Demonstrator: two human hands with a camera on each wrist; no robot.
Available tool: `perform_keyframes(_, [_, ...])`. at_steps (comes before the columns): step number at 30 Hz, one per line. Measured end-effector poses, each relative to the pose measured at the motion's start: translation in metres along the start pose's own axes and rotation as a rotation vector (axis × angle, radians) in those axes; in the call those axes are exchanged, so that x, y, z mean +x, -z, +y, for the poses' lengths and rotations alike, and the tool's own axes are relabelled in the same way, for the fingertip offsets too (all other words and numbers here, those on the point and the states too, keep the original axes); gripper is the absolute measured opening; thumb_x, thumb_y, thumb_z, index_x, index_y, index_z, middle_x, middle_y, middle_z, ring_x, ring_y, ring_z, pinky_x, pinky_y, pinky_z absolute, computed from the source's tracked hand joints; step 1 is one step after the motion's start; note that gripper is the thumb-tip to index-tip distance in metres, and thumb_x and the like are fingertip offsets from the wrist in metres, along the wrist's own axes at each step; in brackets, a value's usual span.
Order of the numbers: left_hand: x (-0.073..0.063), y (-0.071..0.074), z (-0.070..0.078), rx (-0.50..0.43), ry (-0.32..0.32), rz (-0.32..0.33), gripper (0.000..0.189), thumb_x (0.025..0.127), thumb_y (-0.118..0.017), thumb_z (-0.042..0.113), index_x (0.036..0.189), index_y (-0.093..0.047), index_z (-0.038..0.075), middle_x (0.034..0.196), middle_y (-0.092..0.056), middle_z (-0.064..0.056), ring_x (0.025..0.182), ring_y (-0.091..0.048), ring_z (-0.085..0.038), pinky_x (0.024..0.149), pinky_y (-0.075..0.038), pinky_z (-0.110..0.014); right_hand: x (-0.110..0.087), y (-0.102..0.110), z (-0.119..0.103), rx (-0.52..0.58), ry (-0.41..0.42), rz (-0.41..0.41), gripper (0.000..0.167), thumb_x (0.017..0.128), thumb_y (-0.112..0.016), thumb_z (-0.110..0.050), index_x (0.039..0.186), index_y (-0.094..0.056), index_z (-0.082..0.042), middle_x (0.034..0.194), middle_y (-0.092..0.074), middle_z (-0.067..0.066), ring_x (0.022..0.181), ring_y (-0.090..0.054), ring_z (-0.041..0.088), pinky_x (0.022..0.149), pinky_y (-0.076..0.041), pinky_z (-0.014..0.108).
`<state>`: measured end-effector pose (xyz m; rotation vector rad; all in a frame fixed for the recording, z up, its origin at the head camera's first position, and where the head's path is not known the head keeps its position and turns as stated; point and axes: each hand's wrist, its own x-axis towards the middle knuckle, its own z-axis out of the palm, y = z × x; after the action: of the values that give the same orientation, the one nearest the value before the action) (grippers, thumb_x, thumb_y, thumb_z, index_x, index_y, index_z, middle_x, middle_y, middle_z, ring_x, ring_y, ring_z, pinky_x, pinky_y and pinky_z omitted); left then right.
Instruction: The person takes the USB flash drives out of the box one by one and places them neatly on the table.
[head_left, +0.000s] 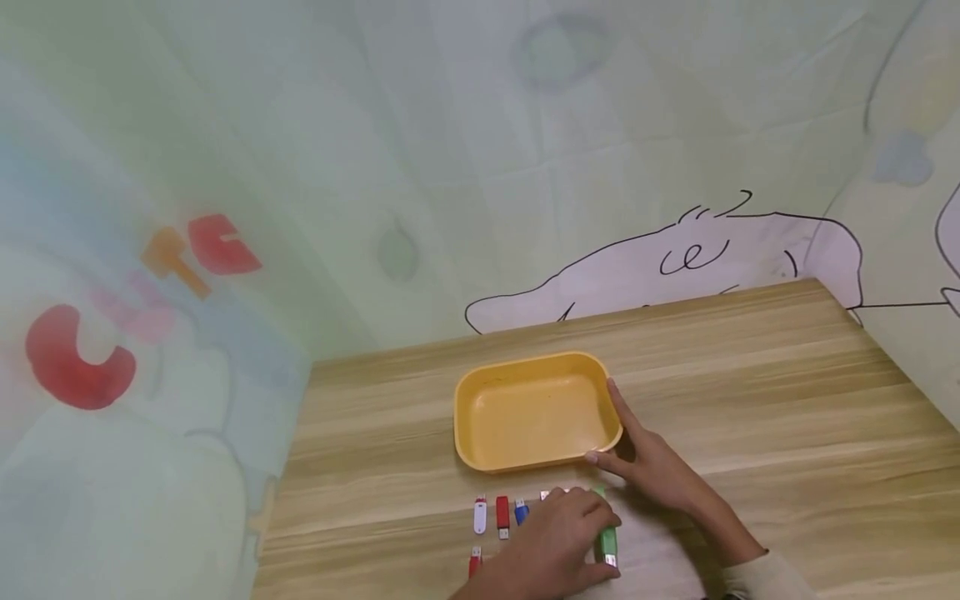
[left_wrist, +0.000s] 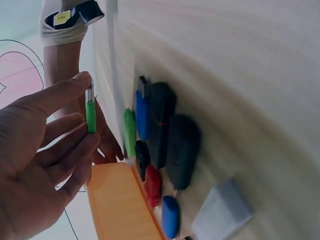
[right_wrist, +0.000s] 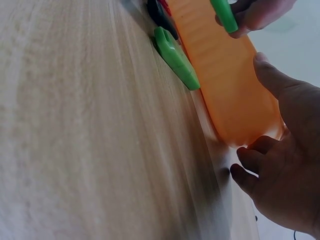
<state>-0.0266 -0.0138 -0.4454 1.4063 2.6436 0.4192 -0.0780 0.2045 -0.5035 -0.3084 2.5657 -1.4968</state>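
Note:
My left hand [head_left: 558, 533] pinches a green USB flash drive [left_wrist: 91, 116] between thumb and fingers, its metal plug at the thumb tip. It is held above the table, in front of the yellow tray [head_left: 480, 462]. My right hand [head_left: 660, 471] holds the tray's near right corner, thumb on the front edge and a finger along the right side. A second green flash drive [right_wrist: 175, 57] lies on the table beside the tray. In the head view my left hand hides part of the row of drives.
On the wooden table [head_left: 360, 467] lie a white flash drive [head_left: 480, 517], a red one [head_left: 502, 515] and a blue one [head_left: 521, 511]. Another red drive [head_left: 475, 562] is nearer. Black drives [left_wrist: 182, 150] and a grey-white block [left_wrist: 222, 212] show in the left wrist view. A printed cloth [head_left: 420, 167] hangs behind.

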Motion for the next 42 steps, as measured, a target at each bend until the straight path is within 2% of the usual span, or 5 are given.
perform_keyframes(8, [-0.002,-0.008,0.001,-0.079,0.050,-0.094,0.041,0.095,-0.078,0.049,0.126,-0.073,0.023,0.123,-0.068,0.013,0.117,-0.061,0.001,0.105,-0.050,-0.024,0.000,0.000,0.002,-0.004,-0.023,-0.008,0.110,0.095,-0.076,-0.052,0.171,0.002,-0.038,0.171,-0.028,0.024,0.151,-0.042,0.045,0.121,-0.034,0.065])
perform_keyframes(21, [-0.009,-0.017,0.003,-0.001,0.020,-0.146,0.039,0.099,-0.070,0.053,0.125,-0.074,0.023,0.124,-0.068,0.010,0.116,-0.061,-0.002,0.102,-0.051,-0.024,0.003,-0.001,0.000,-0.010,-0.043,-0.015,0.110,0.095,-0.076,-0.053,0.170,0.003,-0.039,0.173,-0.025,0.022,0.153,-0.038,0.045,0.121,-0.033,0.066])
perform_keyframes(28, [-0.006,-0.022,0.005,0.005,0.026,-0.222,0.038,0.102,-0.066,0.053,0.125,-0.074,0.025,0.128,-0.068,0.010,0.117,-0.061,-0.002,0.101,-0.049,-0.021,0.002,-0.001,0.001,-0.016,-0.046,-0.008,0.110,0.095,-0.076,-0.054,0.170,0.003,-0.040,0.172,-0.026,0.023,0.152,-0.039,0.047,0.121,-0.033,0.067])
perform_keyframes(37, [-0.006,-0.028,0.004,0.013,-0.035,-0.229,0.036,0.104,-0.063,0.053,0.121,-0.076,0.024,0.125,-0.071,0.007,0.114,-0.063,-0.003,0.095,-0.049,-0.019,0.001,0.001,-0.001,-0.046,-0.048,-0.014,0.110,0.095,-0.076,-0.054,0.171,0.003,-0.038,0.171,-0.029,0.025,0.151,-0.041,0.048,0.120,-0.034,0.067])
perform_keyframes(42, [-0.005,-0.029,0.004,0.028,-0.039,-0.230,0.037,0.104,-0.062,0.053,0.123,-0.075,0.024,0.126,-0.071,0.008,0.115,-0.063,-0.002,0.096,-0.050,-0.020,0.001,0.004,-0.004,-0.060,-0.047,-0.011,0.111,0.094,-0.076,-0.056,0.171,0.001,-0.036,0.170,-0.030,0.026,0.151,-0.040,0.049,0.120,-0.034,0.068])
